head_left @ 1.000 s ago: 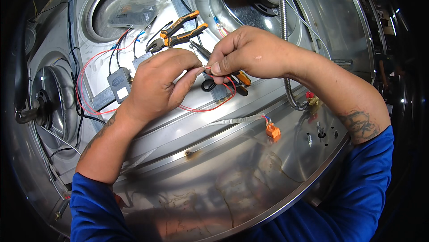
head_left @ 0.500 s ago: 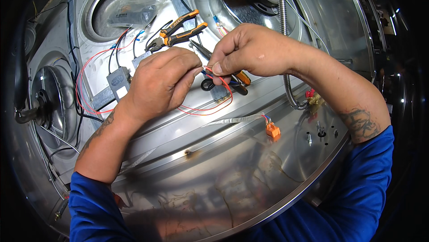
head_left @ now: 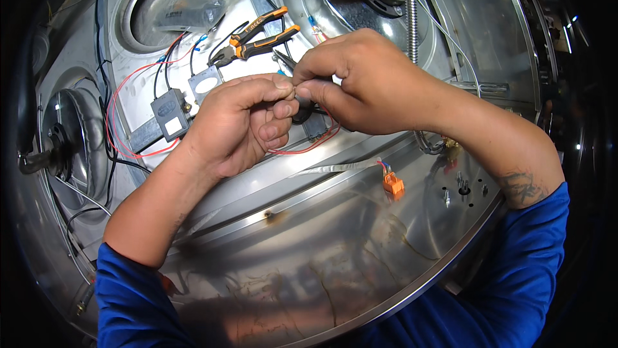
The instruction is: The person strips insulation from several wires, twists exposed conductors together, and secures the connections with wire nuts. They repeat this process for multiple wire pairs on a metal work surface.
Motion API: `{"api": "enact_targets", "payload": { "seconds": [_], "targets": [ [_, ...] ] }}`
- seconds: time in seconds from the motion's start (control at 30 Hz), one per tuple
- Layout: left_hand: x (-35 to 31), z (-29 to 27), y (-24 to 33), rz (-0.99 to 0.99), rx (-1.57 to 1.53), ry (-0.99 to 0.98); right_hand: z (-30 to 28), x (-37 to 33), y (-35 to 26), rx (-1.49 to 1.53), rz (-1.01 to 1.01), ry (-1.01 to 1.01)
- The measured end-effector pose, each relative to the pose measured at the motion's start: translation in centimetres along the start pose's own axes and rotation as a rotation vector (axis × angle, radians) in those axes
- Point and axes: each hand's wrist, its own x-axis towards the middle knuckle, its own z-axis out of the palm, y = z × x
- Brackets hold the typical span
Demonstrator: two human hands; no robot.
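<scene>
My two hands meet over the open metal housing, fingertips pinched together at one spot. My left hand (head_left: 241,119) is turned palm up, thumb against forefinger, the other fingers curled. My right hand (head_left: 367,81) pinches against it from the right. A thin red wire (head_left: 315,146) loops up from below to behind my fingers; its end is hidden there. Just beyond lie combination pliers (head_left: 257,36) with orange and black handles, jaws toward the left. Another tool's pointed dark jaws (head_left: 283,58) show between my hands, the rest covered.
Two grey boxes (head_left: 170,115) with wires sit left of my hands. An orange connector (head_left: 393,186) on a sleeved cable lies on the near ledge. A clear plastic bag (head_left: 196,7) lies by the round opening. A corrugated metal hose (head_left: 411,13) runs down on the right.
My left hand has rolled palm up, its curled fingers now showing. My right hand has closed in over the pinch, covering the wire ends and the orange handle seen before.
</scene>
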Motion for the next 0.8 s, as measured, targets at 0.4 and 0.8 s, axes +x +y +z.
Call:
{"api": "enact_targets", "payload": {
  "seconds": [0.4, 0.8],
  "targets": [
    [-0.3, -0.3, 1.2, 1.376, 1.796, -0.060, -0.7, 0.6, 0.1, 0.604, 0.501, -0.308],
    [-1.2, 0.8, -3.0, -0.032, -0.018, -0.001, 0.5, -0.3, 1.1, -0.212, -0.291, -0.093]
  ]
}}
